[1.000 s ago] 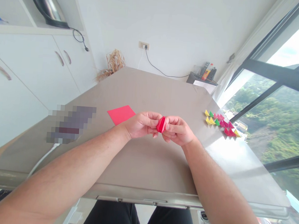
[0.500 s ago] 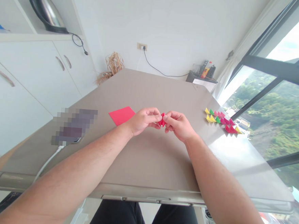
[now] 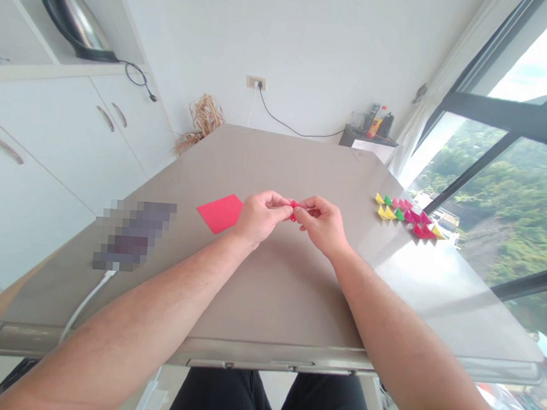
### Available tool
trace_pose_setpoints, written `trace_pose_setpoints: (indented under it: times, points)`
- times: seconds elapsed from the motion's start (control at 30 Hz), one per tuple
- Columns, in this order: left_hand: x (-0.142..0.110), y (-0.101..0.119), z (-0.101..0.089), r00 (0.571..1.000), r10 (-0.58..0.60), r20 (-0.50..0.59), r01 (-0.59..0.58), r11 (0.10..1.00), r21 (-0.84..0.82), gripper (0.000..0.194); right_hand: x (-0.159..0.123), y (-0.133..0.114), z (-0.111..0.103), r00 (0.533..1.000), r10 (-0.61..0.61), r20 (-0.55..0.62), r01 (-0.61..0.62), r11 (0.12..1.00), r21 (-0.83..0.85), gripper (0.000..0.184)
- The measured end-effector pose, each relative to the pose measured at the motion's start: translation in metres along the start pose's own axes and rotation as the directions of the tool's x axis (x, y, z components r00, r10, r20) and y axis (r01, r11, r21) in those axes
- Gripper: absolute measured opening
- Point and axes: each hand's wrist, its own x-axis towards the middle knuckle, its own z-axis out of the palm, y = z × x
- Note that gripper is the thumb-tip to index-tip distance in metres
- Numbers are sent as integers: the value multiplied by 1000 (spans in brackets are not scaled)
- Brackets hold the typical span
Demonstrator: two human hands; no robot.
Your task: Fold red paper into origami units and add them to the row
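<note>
A small folded red paper piece (image 3: 293, 211) is pinched between my two hands above the middle of the table. My left hand (image 3: 264, 215) grips its left side between thumb and fingers. From the right, my right hand (image 3: 320, 222) pinches the other side, so the fingers cover most of the fold. Just left of my left hand lies a flat red sheet of paper (image 3: 219, 214), its right corner hidden behind that hand. Folded paper boats (image 3: 408, 216) in yellow, green, pink and red stand in rows at the table's right side.
The grey-brown table (image 3: 266, 304) reaches away toward the wall. A blurred-out device (image 3: 133, 236) with a white cable (image 3: 83, 304) lies at the left. A window (image 3: 513, 184) borders the right side, and a small cabinet (image 3: 366, 143) with bottles stands at the back.
Both hands have shifted slightly up and left with the folded red paper. Less of the paper now shows between the fingers. The view has moved a little.
</note>
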Motion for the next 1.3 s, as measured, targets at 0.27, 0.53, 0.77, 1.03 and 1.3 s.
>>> trace_pose_setpoints:
  times: [0.27, 0.53, 0.77, 1.03, 1.3]
  points:
    - [-3, 0, 2, 995, 90, -45, -88, 995, 38, 20, -2, 0, 2, 996, -71, -58, 72, 997, 24, 22]
    - [-5, 2, 5, 994, 62, -85, -60, 998, 32, 22, -1, -1, 4, 996, -37, -81, 39, 999, 16, 16]
    - [-7, 0, 8, 991, 73, -111, -71, 997, 19, 19, -1, 0, 8, 996, -55, -73, 64, 990, 126, 18]
    - [-7, 1, 7, 995, 67, -73, -62, 995, 76, 24, -5, -6, 7, 999, -31, -29, 34, 991, 130, 17]
    - [-4, 0, 5, 998, 33, -51, -29, 996, 80, 19, -5, -4, 5, 999, -43, 16, 40, 988, 148, 20]
